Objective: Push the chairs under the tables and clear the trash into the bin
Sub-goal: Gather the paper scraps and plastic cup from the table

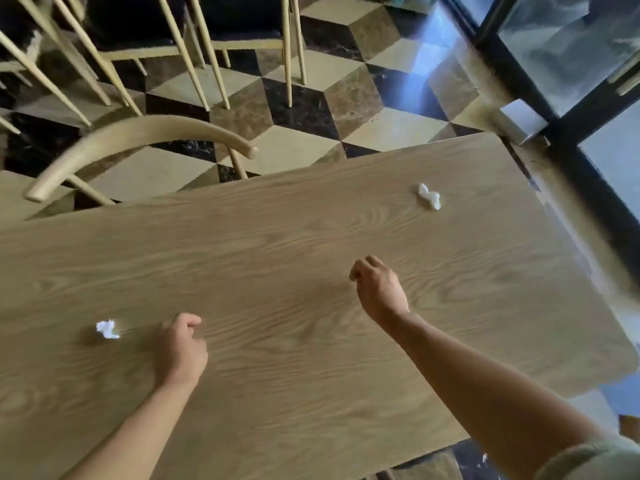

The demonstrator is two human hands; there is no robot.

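my left grip and right grip hover half-curled and empty over the desk, each near a paper wad, i think to collect it.

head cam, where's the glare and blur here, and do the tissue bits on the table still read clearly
Head view: bluish glare streaks across the floor tiles beside the glass door; the frame's right edge and the chair back are smeared with blur. Wide-angle bending tilts the table. Both crumpled tissues, near the left hand and at the far right, read clearly but are bright, with little surface detail.
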